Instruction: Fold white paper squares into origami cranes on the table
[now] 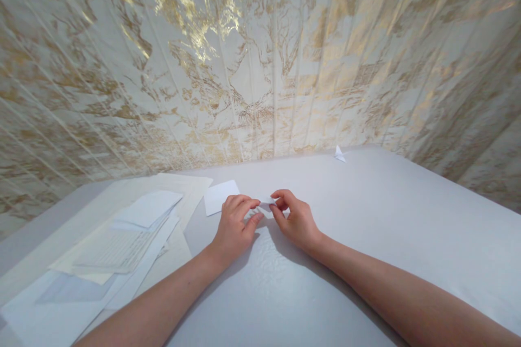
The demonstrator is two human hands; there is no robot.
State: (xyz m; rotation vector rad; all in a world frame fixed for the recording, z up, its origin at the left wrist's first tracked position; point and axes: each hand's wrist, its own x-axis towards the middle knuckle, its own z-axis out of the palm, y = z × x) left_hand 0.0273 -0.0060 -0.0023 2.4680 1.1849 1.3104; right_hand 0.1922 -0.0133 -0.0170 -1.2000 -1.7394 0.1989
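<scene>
A small folded piece of white paper (pixel 267 201) is held between my two hands, just above the table. My left hand (pixel 237 223) has its fingertips at the paper's left edge, with the thumb a little lower and apart from the index finger. On the other side, my right hand (pixel 296 220) pinches the right end between thumb and fingers. The fingers partly cover the paper, so its full folded shape is hidden.
A white rectangular sheet (pixel 217 195) lies just beyond my left hand. Loose papers (pixel 118 244), some printed, spread in a pile at the left. A small folded paper figure (pixel 339 154) stands near the table's (pixel 391 227) back edge, before a gold-patterned curtain (pixel 260 65).
</scene>
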